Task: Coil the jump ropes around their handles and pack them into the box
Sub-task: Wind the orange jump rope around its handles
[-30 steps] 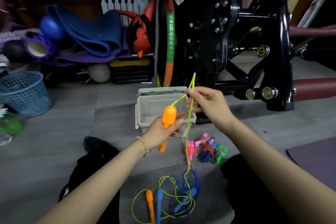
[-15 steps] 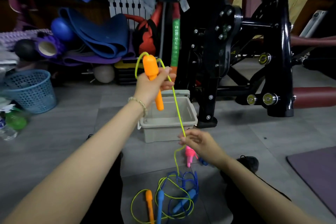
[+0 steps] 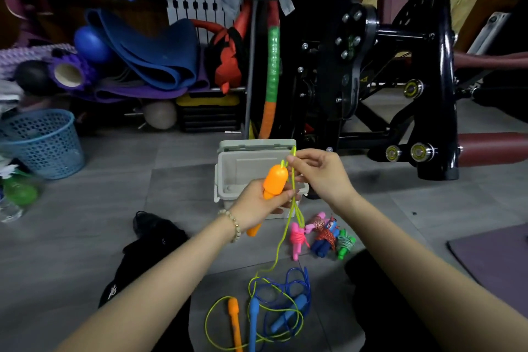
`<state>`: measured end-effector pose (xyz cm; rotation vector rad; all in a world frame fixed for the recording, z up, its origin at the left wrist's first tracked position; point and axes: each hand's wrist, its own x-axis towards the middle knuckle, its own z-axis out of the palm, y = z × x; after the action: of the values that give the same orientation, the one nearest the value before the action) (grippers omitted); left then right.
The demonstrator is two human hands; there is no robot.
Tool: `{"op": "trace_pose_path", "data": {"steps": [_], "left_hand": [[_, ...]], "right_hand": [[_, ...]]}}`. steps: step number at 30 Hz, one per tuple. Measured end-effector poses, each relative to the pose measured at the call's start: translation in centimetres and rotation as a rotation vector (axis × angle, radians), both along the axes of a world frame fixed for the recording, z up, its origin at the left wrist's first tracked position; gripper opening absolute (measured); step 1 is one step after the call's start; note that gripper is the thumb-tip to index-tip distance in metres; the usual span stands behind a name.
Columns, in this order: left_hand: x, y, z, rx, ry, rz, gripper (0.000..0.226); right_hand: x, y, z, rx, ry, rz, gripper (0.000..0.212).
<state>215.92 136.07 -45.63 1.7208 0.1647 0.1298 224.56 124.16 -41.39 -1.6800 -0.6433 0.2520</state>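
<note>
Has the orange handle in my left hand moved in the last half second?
Yes. The orange handle, gripped by the left hand, has come down: it was above the far rim of the box, and now it overlaps its front.

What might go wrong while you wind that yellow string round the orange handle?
The yellow-green cord lies looped through the blue jump rope on the floor, so pulling may knot them or drag the blue one. The right hand only pinches the cord near the orange plastic handle that the left hand holds; a slip could let the loop fall loose.
</note>
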Motion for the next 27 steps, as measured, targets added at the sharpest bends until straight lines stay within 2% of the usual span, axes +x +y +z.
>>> {"op": "trace_pose_path", "data": {"steps": [4, 8, 13, 14, 16, 18, 20, 22, 25, 27], "left_hand": [[0.5, 0.3, 1.5, -0.023, 0.015, 0.028, 0.007], [1.5, 1.2, 4.4, -0.145, -0.041, 0.161, 0.008], [2.5, 3.4, 8.5, -0.310, -0.158, 0.309, 0.007], [2.6, 3.9, 9.0, -0.309, -0.175, 0.319, 0.009], [2.6, 4.5, 8.9, -0.280, -0.160, 0.288, 0.018], [2.3, 4.2, 7.1, -0.255, -0.054, 0.202, 0.029], [1.7, 2.9, 4.3, -0.192, 0.093, 0.042, 0.035], [1.0, 1.3, 2.1, -0.086, 0.174, -0.113, 0.032], [0.7, 0.1, 1.6, -0.046, 0.103, -0.150, 0.015], [0.9, -0.2, 2.4, -0.037, 0.052, -0.137, 0.012]], "right_hand": [[-0.9, -0.2, -1.8, 0.072, 0.107, 0.023, 0.015], [-2.9, -0.7, -3.5, 0.090, 0.180, 0.108, 0.024], [-4.5, -1.7, -6.0, -0.152, 0.196, 0.346, 0.015], [-4.4, -1.8, -6.0, -0.158, 0.192, 0.342, 0.014], [-3.6, -2.0, -4.9, -0.063, 0.204, 0.230, 0.015], [-2.2, -1.8, -2.9, 0.065, 0.188, 0.112, 0.015], [-0.9, -1.5, -0.6, 0.158, 0.172, 0.069, 0.016], [-0.1, -1.1, 1.1, 0.175, 0.135, 0.051, 0.015], [0.5, -0.6, 2.2, 0.131, 0.113, 0.046, 0.016], [0.6, -0.5, 1.9, 0.120, 0.139, 0.009, 0.018]]}}
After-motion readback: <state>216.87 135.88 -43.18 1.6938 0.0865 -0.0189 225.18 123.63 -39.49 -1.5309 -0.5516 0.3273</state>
